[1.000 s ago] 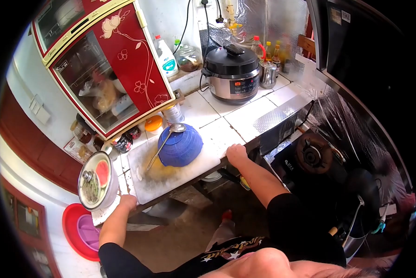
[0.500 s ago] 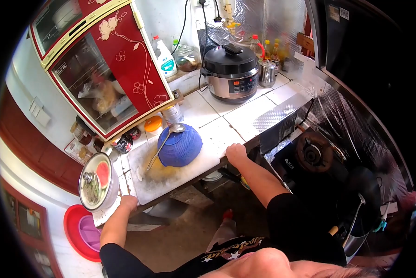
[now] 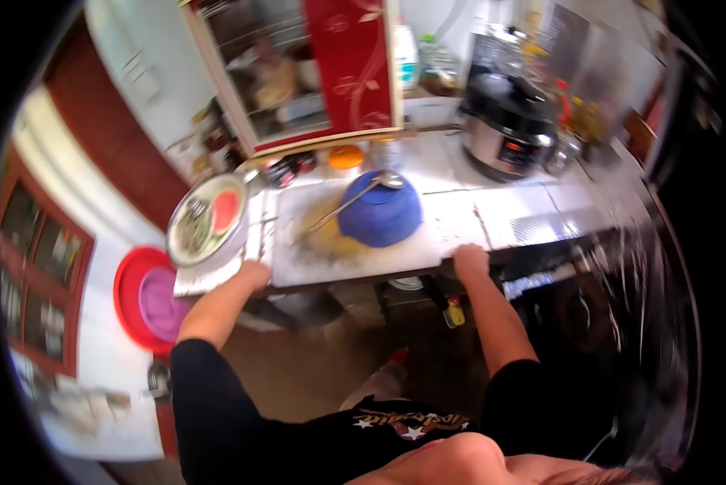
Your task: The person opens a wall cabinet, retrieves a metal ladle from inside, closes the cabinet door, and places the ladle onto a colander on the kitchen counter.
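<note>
My left hand (image 3: 255, 275) rests at the front edge of the white tiled counter, closed, just left of a white cutting board (image 3: 415, 252). At the board's right corner my right hand (image 3: 471, 260) leans on the same edge, also closed. An upturned blue basket (image 3: 387, 214) sits on the board between them, with a metal ladle (image 3: 343, 208) lying across it. Yellowish stains mark the board beside the basket. Left of my left hand stands a white basin (image 3: 197, 257) with a piece of watermelon (image 3: 226, 210) seen in it.
A pressure cooker (image 3: 508, 125) stands at the back right, near bottles and a metal jug. The red cabinet (image 3: 351, 77) is at the back, with an orange-lidded jar (image 3: 346, 157) below it. A red basin (image 3: 128, 283) lies low at left; a dark gas stove (image 3: 577, 315) is at right.
The head view has turned and levelled, so the counter and its things appear shifted right. Both my hands stay closed at the counter edge; basket and ladle keep their places.
</note>
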Demonstrator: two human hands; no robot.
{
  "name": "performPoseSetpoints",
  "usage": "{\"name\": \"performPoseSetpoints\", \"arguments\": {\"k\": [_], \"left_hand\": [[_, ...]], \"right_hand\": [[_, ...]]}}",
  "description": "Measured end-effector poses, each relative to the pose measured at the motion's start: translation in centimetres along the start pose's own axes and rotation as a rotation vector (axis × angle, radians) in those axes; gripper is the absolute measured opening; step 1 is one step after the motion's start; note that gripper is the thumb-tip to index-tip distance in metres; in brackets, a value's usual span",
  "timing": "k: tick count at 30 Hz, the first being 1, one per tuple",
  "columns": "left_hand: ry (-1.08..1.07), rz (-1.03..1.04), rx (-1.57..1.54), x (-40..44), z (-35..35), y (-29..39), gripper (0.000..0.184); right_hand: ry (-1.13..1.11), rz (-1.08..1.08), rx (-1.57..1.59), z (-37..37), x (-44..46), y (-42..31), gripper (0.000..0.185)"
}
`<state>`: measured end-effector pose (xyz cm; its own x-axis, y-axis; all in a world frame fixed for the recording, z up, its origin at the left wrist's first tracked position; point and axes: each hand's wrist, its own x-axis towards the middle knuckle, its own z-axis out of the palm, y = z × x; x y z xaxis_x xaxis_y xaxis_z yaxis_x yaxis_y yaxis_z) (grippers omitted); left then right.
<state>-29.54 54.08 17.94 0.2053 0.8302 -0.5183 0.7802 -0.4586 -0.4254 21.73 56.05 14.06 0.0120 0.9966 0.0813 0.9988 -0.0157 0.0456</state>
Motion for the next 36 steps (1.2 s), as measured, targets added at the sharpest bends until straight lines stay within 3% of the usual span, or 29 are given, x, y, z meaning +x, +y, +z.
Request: {"name": "performPoseSetpoints", "arguments": {"k": [8, 16, 19, 23, 29, 36], "left_hand": [[0.013, -0.049, -0.117, 0.4, 0.3, 0.3, 0.014], [-0.016, -0.038, -0.113, -0.6, -1.3, 0.4, 0.015], [-0.025, -0.038, -0.121, 0.0, -0.5, 0.4, 0.015], [0.041, -0.101, -0.292, 1.3, 1.3, -0.2, 0.015], [-0.022, 0.010, -0.113, -0.1, -0.7, -0.2, 0.003], [0.015, 0.011, -0.031, 0.4, 0.0, -0.3, 0.016]], "right_hand": [[-0.121, -0.035, -0.009, -2.3, -0.6, -0.5, 0.016], [-0.057, -0.031, -0.008, -0.2, -0.1, -0.1, 0.020], [0.060, -0.067, -0.005, 0.7, -0.1, 0.3, 0.017], [0.015, -0.050, -0.057, 0.3, 0.0, 0.3, 0.018], [0.046, -0.045, -0.108, 0.5, -0.1, 0.1, 0.017], [0.014, -0.030, -0.072, 1.0, 0.1, 0.2, 0.015]]}}
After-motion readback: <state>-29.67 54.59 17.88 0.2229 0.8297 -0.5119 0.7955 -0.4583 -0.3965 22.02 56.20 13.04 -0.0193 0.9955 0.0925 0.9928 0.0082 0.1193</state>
